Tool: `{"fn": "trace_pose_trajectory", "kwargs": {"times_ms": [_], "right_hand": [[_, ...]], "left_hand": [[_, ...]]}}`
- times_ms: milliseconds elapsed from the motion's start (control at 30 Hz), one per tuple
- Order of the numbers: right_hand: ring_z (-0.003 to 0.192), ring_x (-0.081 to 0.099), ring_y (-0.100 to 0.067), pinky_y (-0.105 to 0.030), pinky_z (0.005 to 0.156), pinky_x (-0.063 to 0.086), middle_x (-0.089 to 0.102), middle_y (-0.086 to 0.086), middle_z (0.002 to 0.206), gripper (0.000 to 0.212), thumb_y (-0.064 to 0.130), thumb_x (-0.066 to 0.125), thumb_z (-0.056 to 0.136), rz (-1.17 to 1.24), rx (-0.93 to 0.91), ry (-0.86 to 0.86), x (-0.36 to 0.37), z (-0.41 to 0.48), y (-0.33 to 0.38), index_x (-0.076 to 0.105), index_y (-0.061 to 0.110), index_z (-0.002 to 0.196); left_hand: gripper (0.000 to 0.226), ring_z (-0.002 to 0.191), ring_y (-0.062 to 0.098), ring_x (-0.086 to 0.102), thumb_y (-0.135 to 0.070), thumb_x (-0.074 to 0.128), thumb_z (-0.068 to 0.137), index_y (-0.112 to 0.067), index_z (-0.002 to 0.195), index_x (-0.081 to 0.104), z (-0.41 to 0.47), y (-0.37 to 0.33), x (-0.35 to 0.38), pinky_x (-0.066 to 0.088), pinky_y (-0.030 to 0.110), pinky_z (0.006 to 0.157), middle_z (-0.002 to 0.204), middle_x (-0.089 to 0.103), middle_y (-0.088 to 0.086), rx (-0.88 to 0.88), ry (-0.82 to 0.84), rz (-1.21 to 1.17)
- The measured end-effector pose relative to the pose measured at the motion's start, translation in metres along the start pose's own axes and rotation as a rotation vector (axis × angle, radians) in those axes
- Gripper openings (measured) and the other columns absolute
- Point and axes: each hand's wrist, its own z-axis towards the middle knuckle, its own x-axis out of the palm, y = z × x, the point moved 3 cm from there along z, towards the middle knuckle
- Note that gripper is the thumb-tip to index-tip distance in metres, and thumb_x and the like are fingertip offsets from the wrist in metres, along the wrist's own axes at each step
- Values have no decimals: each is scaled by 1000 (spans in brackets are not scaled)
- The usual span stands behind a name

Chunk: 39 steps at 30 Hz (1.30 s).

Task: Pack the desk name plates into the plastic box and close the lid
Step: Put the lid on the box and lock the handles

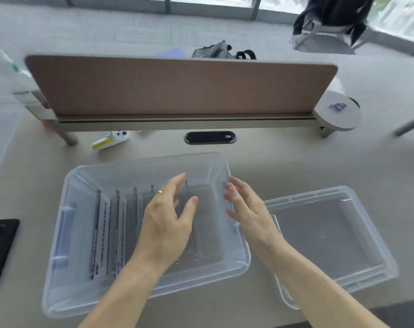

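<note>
A clear plastic box (66, 275) stands on the desk in front of me. Several grey desk name plates (101, 230) stand on edge in a row inside it, filling the left and middle. My left hand (168, 223) hovers over the box's right half, fingers apart, holding nothing. My right hand (248, 209) is above the box's right rim, also open and empty. The clear lid (331, 233) lies flat on the desk to the right of the box, partly under its right edge.
A brown divider panel (177, 86) runs across the back of the desk. A white and yellow device (109, 140) and a black cable port (210, 137) lie behind the box. A black object (0, 247) sits at the left edge.
</note>
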Motion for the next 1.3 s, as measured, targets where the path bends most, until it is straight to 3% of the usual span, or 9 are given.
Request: {"fn": "trace_pose_trajectory", "kwargs": {"times_ms": [167, 267, 400, 633, 800, 900, 1000, 1167, 1300], "right_hand": [[112, 68, -10, -30, 89, 56, 70, 1, 120, 26, 30, 50, 103, -11, -116, -163, -109, -15, 24, 65, 25, 123], [114, 66, -18, -31, 88, 54, 69, 3, 116, 18, 25, 53, 102, -152, -85, -296, -188, -14, -2, 66, 29, 114], [109, 68, -20, -48, 100, 53, 73, 2, 113, 15, 29, 58, 99, -404, 33, -420, -284, -6, -61, 66, 34, 111], [111, 66, -23, -38, 100, 48, 71, -6, 121, 31, 30, 62, 97, -614, 303, -422, -382, 18, -147, 66, 17, 125], [121, 62, -27, -46, 106, 47, 65, -7, 134, 45, 30, 65, 95, -705, 380, -362, -410, 45, -200, 57, 15, 136], [120, 61, -33, -46, 104, 47, 60, -14, 136, 58, 28, 70, 91, -808, 370, -393, -418, 58, -220, 51, 8, 142], [108, 62, -36, -45, 103, 44, 61, -22, 124, 58, 22, 72, 88, -917, 272, -520, -427, 62, -226, 52, 3, 138], [132, 47, -40, -46, 114, 36, 53, -25, 139, 65, 26, 73, 88, -901, 420, -573, -445, 59, -235, 47, 1, 142], [116, 62, -38, -43, 102, 46, 69, -20, 120, 46, 30, 71, 89, -871, 386, -567, -432, 62, -237, 62, 1, 124]], "left_hand": [[41, 126, -4, 55, -25, 61, 101, -28, 141, 55, -14, -88, 95, 44, 12, 105, 134, 61, -17, -1, 109, -289], [50, 132, -1, 49, -25, 57, 102, -26, 151, 44, -39, -109, 164, 38, 23, 116, 149, 51, -11, -62, 259, -320], [66, 154, 13, 20, -24, 49, 104, -18, 162, 18, -57, -81, 241, 17, 29, 123, 168, 20, -3, -241, 389, -140], [81, 154, 30, 18, -22, 53, 100, -14, 163, 3, -43, 11, 297, 22, 46, 124, 167, 16, 12, -713, 254, -38], [66, 141, 32, 41, -19, 51, 98, -15, 158, 25, -34, 41, 320, 39, 46, 114, 156, 32, 12, -729, 171, -11], [41, 114, 31, 58, -16, 53, 92, -12, 133, 53, -29, 47, 332, 52, 41, 99, 135, 52, 13, -660, 145, 21], [38, 113, 32, 58, -11, 51, 95, -9, 133, 51, -23, 42, 343, 52, 40, 97, 136, 48, 12, -624, 138, 19], [34, 107, 36, 61, -7, 45, 91, -9, 122, 59, 2, 32, 349, 56, 44, 91, 129, 55, 16, -536, 86, 23], [58, 135, 33, 45, -6, 48, 94, -11, 152, 40, 30, 26, 343, 39, 37, 109, 149, 40, 16, -516, 77, 110]]}}
